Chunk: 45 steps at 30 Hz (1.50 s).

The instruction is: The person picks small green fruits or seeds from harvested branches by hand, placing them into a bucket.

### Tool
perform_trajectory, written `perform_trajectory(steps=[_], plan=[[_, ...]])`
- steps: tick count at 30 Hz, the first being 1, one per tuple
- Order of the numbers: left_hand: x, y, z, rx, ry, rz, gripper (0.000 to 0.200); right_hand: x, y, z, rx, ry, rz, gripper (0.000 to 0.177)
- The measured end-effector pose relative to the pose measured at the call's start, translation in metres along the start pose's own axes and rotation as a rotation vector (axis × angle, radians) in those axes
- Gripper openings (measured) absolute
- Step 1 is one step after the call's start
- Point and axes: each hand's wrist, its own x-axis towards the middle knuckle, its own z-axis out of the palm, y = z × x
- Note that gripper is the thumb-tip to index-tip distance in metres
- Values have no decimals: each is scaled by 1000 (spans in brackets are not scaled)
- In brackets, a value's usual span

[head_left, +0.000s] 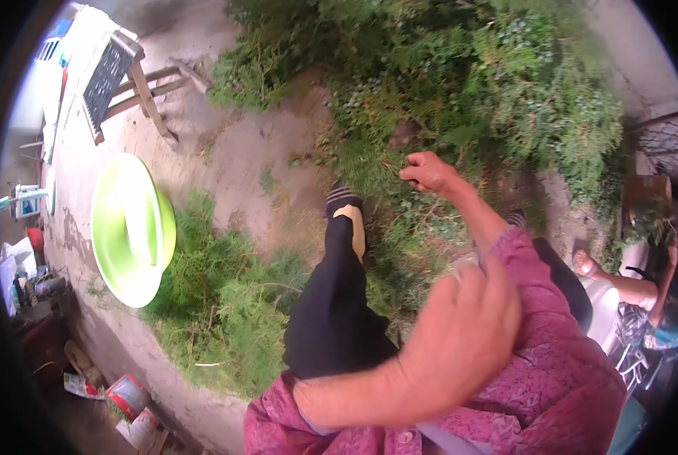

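The heap of green, feathery conifer branches (460, 83) with small bluish berries fills the ground ahead of me, past my black-trousered leg. A smaller pile of green cuttings (217, 303) lies on the bare concrete ground (240, 159), touching the tilted lime-green round plastic basin (130, 227) beside it. At the far right edge, another person's hand (585, 264) is well apart from mine.

My right hand (430, 173) reaches into the near edge of the heap, its grip pressed together on 1 thin green sprig (396, 161). My left hand (464, 334) lies across my magenta patterned sleeve (551, 356), back to the camera. I cannot tell whether its grip holds the cloth or only rests there.

I judge the sprig light, soft and springy at the tip, and likely a little resinous. The fronds would crush or strip under a pinch, so the firmer woody stem lower down is the better place to take hold.
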Motion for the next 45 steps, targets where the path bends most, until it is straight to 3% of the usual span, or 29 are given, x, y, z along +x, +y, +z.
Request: perform_trajectory(steps=[3,5,7,11,15,18,20,24,26,29,30,34,36,38,40,42,45], plan=[[9,-4,-5,43,-14,-102,37,-65,-25,-37,-33,-21,-69,16],[13,-11,-3,38,140,-129,39,-112,-44,-56,44,-155,-49,13],[20,-12,-3,5,244,-173,39,-157,-58,-66,105,-140,-73,5],[32,-8,5,-7,329,-46,41,-240,-74,-69,219,-115,-148,5],[46,2,13,-183,230,160,49,-290,-59,-64,588,-162,-252,10],[59,11,17,-190,227,271,49,-296,-44,-63,751,-194,-340,14],[65,15,25,-407,165,188,40,-291,-35,-68,837,-209,-346,15],[81,22,35,-561,171,128,26,-297,-38,-82,848,-206,-354,11],[89,25,34,-736,189,-216,13,-300,-42,-88,862,15,-375,13],[93,24,26,-965,182,-371,8,-309,-42,-103,1024,118,-498,17],[95,31,27,-1086,269,-377,6,-313,-40,-109,1108,91,-518,17],[100,10,46,-1070,227,-544,10,-313,-32,-125,1103,104,-668,21],[94,16,47,-1661,275,-644,14,-315,-29,-128,1101,111,-678,25],[94,4,54,-1689,206,-557,16,-318,-29,-129,1097,123,-689,29],[94,1,54,-1717,127,-469,19,-321,-33,-126,1156,138,-693,45],[93,6,50,-1751,197,-437,8,-318,-34,-124,1215,63,-705,52],[94,4,48,-1872,258,-435,12,-315,-36,-121,1272,-23,-703,64]])
